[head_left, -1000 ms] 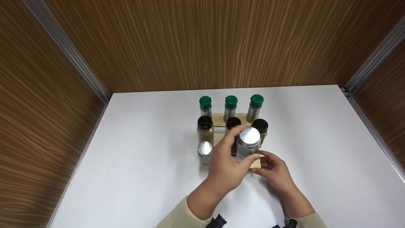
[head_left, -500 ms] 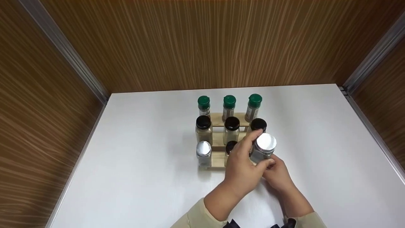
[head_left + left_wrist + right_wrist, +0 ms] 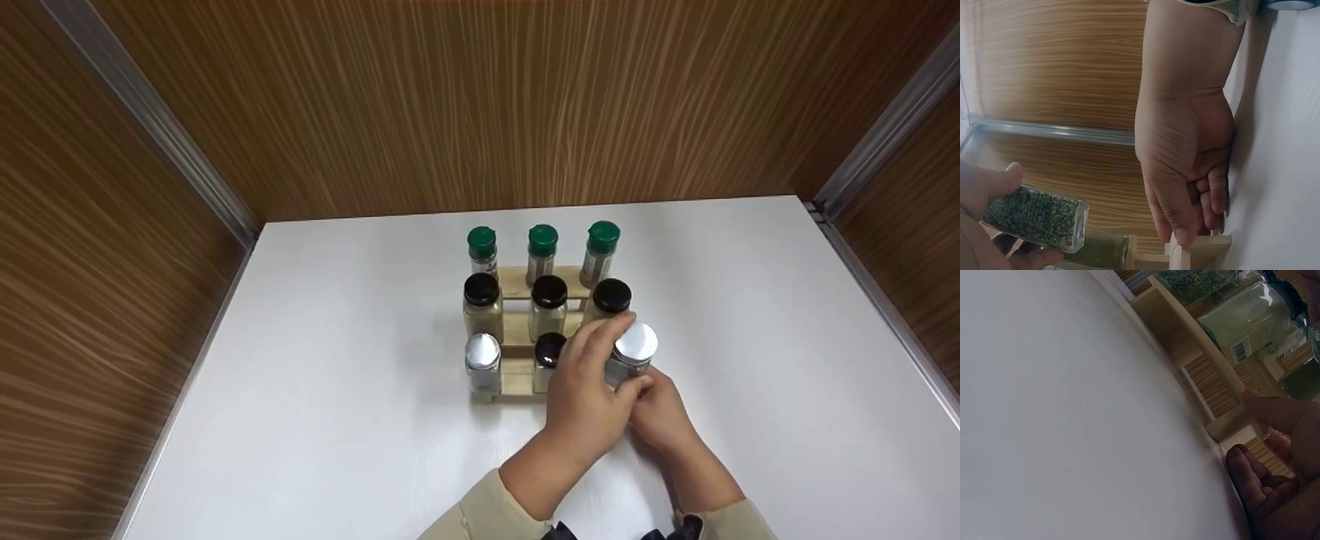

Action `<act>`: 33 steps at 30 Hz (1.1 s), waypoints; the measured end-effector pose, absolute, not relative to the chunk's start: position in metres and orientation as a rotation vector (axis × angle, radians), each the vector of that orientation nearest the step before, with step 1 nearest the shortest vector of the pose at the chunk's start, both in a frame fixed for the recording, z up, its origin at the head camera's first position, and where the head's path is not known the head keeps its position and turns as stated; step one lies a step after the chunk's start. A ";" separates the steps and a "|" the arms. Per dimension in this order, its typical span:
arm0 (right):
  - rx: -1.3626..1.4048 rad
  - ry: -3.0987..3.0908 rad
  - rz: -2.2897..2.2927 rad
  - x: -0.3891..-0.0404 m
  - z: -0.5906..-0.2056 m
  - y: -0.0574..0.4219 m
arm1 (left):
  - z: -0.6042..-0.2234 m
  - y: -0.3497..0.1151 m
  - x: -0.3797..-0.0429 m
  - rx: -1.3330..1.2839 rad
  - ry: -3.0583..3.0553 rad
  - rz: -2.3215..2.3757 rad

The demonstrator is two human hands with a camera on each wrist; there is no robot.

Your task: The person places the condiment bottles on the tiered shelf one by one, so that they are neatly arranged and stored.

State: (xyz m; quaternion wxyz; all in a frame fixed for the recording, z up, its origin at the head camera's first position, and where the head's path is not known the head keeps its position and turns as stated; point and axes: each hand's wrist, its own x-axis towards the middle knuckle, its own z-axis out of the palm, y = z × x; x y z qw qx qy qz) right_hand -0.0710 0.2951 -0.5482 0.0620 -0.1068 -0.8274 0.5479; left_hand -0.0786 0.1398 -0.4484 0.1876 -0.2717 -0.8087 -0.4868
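My left hand (image 3: 589, 397) grips a square glass spice jar (image 3: 1039, 219) with a silver lid (image 3: 637, 342) and green dried herbs inside. In the left wrist view its base hangs in the air above the lowest step of a small wooden tiered rack (image 3: 517, 375), at the front right end. My right hand (image 3: 660, 412), partly hidden behind the left in the head view, pinches that end of the step between thumb (image 3: 1272, 410) and fingers. Beside the left hand, a black-lidded jar (image 3: 1247, 320) of pale powder stands mid-step. Another silver-lidded jar (image 3: 484, 364) stands at the step's left end.
Black-lidded jars (image 3: 550, 307) fill the middle step, and green-capped bottles (image 3: 542, 251) stand along the top one. The rack sits on a white table (image 3: 337, 337). Wood-grain panels (image 3: 480, 105) rise behind and at both sides.
My left hand has carried the silver-lidded jar rightward and slightly down, to above the rack's front right end, uncovering the middle jars. The right hand keeps its hold on the rack.
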 end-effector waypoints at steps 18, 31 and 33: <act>-0.342 -2.548 1.712 -0.071 -0.547 0.298 | -0.467 0.151 -0.079 -0.718 -2.381 -1.062; -0.360 -2.549 1.716 -0.071 -0.547 0.297 | -0.472 0.160 -0.079 -0.695 -2.383 -0.567; -0.358 -2.524 1.748 -0.071 -0.547 0.297 | -0.475 0.162 -0.080 -0.681 -2.361 -0.506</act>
